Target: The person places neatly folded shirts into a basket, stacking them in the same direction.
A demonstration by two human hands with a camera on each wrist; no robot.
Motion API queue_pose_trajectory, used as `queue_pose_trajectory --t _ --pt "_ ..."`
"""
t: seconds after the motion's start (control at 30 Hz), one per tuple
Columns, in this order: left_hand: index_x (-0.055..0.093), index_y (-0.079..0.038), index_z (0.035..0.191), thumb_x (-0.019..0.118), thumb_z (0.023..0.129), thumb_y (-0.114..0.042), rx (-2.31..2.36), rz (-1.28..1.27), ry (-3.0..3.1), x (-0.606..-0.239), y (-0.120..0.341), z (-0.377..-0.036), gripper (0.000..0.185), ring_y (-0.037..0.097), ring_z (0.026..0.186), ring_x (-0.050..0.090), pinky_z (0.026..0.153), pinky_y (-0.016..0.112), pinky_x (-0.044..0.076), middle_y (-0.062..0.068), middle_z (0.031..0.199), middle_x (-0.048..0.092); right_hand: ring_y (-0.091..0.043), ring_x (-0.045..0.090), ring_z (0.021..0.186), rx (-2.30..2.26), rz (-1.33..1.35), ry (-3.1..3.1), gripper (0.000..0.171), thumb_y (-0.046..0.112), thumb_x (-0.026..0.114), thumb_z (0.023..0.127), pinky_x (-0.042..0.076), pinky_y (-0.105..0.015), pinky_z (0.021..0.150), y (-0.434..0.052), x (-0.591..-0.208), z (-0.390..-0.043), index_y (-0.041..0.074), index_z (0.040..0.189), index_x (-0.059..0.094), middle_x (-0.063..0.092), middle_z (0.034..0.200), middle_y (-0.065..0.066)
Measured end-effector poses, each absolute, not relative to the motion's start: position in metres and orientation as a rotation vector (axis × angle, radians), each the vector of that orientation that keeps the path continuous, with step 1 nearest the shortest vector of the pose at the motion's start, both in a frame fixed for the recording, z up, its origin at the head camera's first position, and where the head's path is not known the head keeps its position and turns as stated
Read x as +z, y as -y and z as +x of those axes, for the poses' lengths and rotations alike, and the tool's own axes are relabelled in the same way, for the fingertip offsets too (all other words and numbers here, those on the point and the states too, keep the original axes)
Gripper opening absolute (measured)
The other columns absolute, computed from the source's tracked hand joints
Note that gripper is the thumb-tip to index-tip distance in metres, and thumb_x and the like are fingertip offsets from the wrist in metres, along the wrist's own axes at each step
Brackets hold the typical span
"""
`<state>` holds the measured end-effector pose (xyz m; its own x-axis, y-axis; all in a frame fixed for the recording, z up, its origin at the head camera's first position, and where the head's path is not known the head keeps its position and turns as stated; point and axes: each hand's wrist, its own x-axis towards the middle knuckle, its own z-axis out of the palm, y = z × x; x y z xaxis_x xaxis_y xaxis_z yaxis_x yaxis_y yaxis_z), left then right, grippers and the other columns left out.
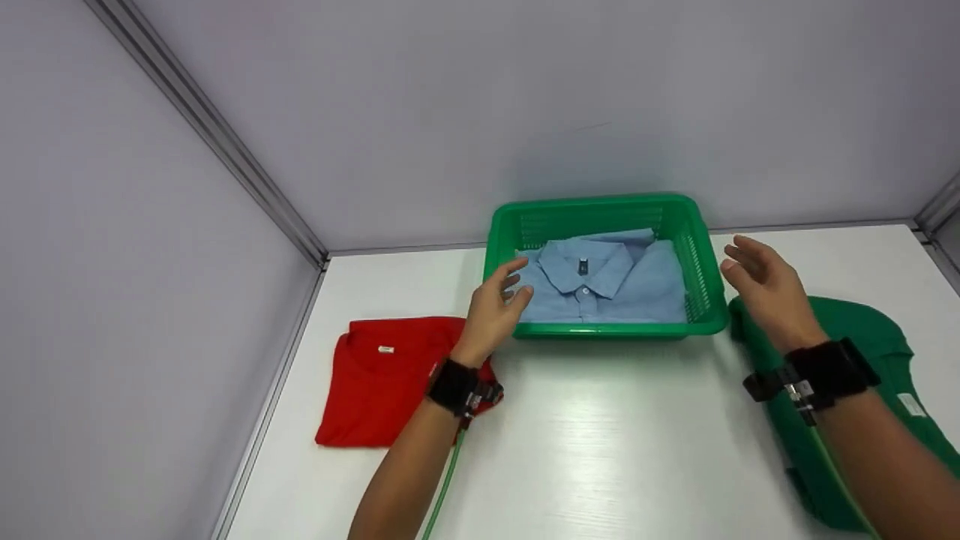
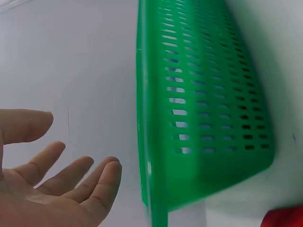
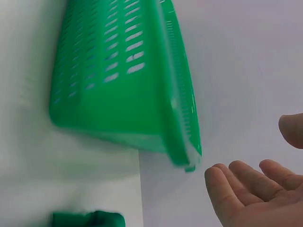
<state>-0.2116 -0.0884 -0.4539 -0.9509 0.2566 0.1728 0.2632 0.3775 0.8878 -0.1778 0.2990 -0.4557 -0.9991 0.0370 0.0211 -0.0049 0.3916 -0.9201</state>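
A light blue collared shirt, folded, lies inside a green plastic basket by the back wall. My left hand is held above the basket's left side with its fingers relaxed and parted from the thumb. On the other side my right hand hovers just off the basket's right rim, fingers loosely bent and holding nothing. Both wrist views show the basket's slotted side wall apart from the fingertips, with the right wrist view showing a basket corner beside the right hand.
A folded red shirt lies on the white table at the left, partly under the left forearm. A folded green garment lies at the right beneath the right forearm. Grey walls stand behind and to the left.
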Motion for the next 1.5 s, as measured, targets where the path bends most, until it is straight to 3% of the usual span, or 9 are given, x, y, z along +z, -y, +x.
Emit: queue_pose_trajectory --t 0.13,0.2,0.3,0.4,0.53,0.8,1.03,1.27,1.5 --pt "0.056 -0.003 0.149 0.060 0.106 -0.012 -1.410 -0.612 2.637 -0.463 0.083 -0.201 0.044 0.032 0.151 0.047 0.125 0.050 0.039 0.016 0.160 0.052 -0.053 0.036 0.151 1.434 -0.052 2.669 0.070 0.038 0.047 0.112 0.041 -0.049 0.123 -0.306 -0.469 -0.167 -0.001 0.165 0.024 0.034 0.166 -0.032" --pt "0.059 -0.003 0.146 0.060 0.106 -0.012 -1.294 -0.664 2.659 -0.465 0.081 -0.196 0.042 0.033 0.153 0.045 0.126 0.053 0.036 0.018 0.160 0.051 -0.057 0.045 0.141 1.253 -0.097 2.719 0.068 0.033 0.048 0.112 0.041 -0.069 0.112 -0.313 -0.477 -0.161 -0.008 0.161 0.028 0.040 0.159 -0.038" --pt "0.062 -0.005 0.144 0.059 0.106 -0.013 -1.176 -0.699 2.699 -0.467 0.078 -0.188 0.039 0.038 0.151 0.045 0.125 0.061 0.034 0.019 0.159 0.051 -0.063 0.052 0.125 0.973 -0.248 2.842 0.067 0.030 0.049 0.110 0.046 -0.075 0.095 -0.327 -0.488 -0.151 -0.017 0.155 0.032 0.045 0.147 -0.047" --pt "0.063 -0.009 0.144 0.059 0.106 -0.017 -1.124 -0.695 2.743 -0.466 0.076 -0.182 0.038 0.041 0.152 0.042 0.123 0.065 0.030 0.018 0.161 0.049 -0.066 0.054 0.106 0.756 -0.397 2.986 0.068 0.031 0.049 0.109 0.047 -0.075 0.080 -0.341 -0.498 -0.141 -0.025 0.144 0.037 0.048 0.129 -0.053" --pt "0.063 -0.011 0.143 0.060 0.106 -0.018 -1.099 -0.685 2.760 -0.461 0.074 -0.176 0.038 0.042 0.153 0.039 0.123 0.065 0.027 0.017 0.162 0.048 -0.072 0.051 0.107 0.617 -0.484 3.131 0.075 0.037 0.049 0.109 0.047 -0.075 0.081 -0.352 -0.507 -0.134 -0.031 0.137 0.034 0.046 0.118 -0.057" --pt "0.064 -0.012 0.144 0.060 0.107 -0.022 -1.026 -0.786 2.794 -0.455 0.067 -0.163 0.038 0.042 0.153 0.040 0.122 0.071 0.026 0.017 0.164 0.046 -0.083 0.026 0.130 0.641 -0.551 3.299 0.088 0.050 0.038 0.111 0.030 -0.087 0.105 -0.358 -0.519 -0.129 -0.017 0.159 0.007 0.024 0.141 -0.064" --pt "0.065 -0.013 0.142 0.062 0.107 -0.021 -1.027 -0.865 2.721 -0.456 0.053 -0.142 0.036 0.040 0.153 0.040 0.121 0.070 0.027 0.016 0.162 0.048 -0.086 0.018 0.132 0.631 -0.499 3.310 0.083 0.047 0.041 0.111 0.023 -0.091 0.105 -0.362 -0.520 -0.125 -0.013 0.160 0.012 0.023 0.145 -0.062" --pt "0.066 -0.019 0.142 0.057 0.110 -0.024 -0.804 -1.217 2.593 -0.466 0.001 -0.117 0.034 0.033 0.155 0.042 0.123 0.065 0.032 0.008 0.162 0.051 -0.086 0.022 0.131 0.566 -0.385 3.279 0.080 0.045 0.047 0.110 0.022 -0.091 0.106 -0.366 -0.523 -0.117 -0.013 0.159 0.021 0.026 0.144 -0.061" --pt "0.061 -0.024 0.147 0.054 0.111 -0.029 -0.541 -1.452 2.562 -0.484 -0.061 -0.107 0.037 0.026 0.154 0.045 0.124 0.054 0.038 0.003 0.163 0.050 -0.091 0.026 0.122 0.539 -0.260 3.298 0.077 0.043 0.054 0.109 0.035 -0.090 0.095 -0.357 -0.527 -0.104 -0.006 0.161 0.026 0.018 0.143 -0.066"
